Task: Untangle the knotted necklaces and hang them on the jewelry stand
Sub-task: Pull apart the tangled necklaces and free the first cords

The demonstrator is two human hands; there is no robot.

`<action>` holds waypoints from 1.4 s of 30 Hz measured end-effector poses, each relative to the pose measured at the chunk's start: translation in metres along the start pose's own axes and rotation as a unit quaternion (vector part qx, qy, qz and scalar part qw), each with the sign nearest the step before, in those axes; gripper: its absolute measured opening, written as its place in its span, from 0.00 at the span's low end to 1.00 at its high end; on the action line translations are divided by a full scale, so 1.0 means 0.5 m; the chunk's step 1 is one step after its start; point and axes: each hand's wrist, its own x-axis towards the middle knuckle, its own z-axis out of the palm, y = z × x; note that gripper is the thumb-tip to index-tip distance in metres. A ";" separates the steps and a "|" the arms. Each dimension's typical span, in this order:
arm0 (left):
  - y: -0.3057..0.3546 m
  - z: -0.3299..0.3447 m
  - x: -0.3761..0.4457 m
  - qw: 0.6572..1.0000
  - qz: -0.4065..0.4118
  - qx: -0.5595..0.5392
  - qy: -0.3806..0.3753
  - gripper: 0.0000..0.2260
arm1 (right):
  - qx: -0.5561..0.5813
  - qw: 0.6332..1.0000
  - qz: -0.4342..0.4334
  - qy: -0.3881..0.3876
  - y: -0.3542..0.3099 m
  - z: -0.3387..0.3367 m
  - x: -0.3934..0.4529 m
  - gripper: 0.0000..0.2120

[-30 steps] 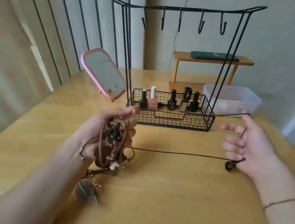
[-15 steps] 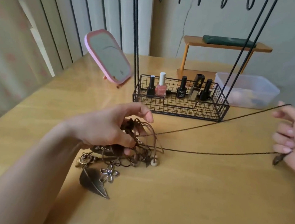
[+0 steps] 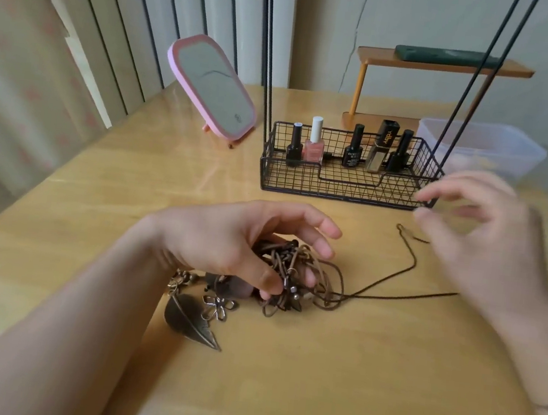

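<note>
A tangle of necklaces (image 3: pixel 291 278) is laid on the table (image 3: pixel 313 384), before the jewelry stand (image 3: pixel 348 182); bottles (image 3: pixel 352 148) are held in its basket, a mirror (image 3: pixel 211 87) is stood to its left, and a tub (image 3: pixel 487 147) behind it to the right.

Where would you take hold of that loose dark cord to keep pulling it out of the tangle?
Probably at the small looped end of the dark cord, pinched from above and the right, where the right hand hovers. It lies free on the table, clear of the knotted bundle that the left hand holds.
</note>
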 end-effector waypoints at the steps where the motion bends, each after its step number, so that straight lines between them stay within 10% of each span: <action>1: 0.001 0.000 0.000 1.000 0.002 -0.011 0.001 0.32 | 0.054 0.996 -0.064 -0.022 -0.025 0.012 -0.017 0.05; 11: -0.004 -0.005 0.010 0.998 0.030 0.056 0.002 0.36 | 0.105 0.969 -0.109 -0.197 -0.076 0.084 -0.079 0.09; 42: -0.013 -0.001 0.016 0.997 0.066 -0.016 0.047 0.19 | 0.109 0.969 -0.056 -0.215 -0.069 0.056 -0.063 0.13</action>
